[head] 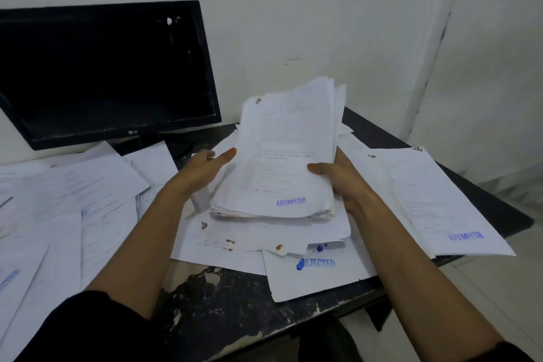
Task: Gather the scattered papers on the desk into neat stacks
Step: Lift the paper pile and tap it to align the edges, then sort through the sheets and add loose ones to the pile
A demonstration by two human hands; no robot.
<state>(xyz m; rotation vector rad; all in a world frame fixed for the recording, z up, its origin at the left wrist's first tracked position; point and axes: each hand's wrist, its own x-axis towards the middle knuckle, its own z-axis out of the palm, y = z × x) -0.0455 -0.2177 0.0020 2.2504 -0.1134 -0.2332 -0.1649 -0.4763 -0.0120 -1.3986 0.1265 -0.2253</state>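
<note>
I see the paper stack (286,156) at frame centre — long axis running up-frame, APPROVED stamp nearest me — right hand (340,179) gripping its edge, left hand (205,169) spread loose beside it.

Black LG monitor (105,67) standing dark at worktop's back left, against scuffed white wall (293,9).

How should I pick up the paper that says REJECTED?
Pinch the REJECTED sheet at its near corner, which juts past the desk edge, coming from your side. Its far part lies under other papers, so slide it out toward you.
</note>
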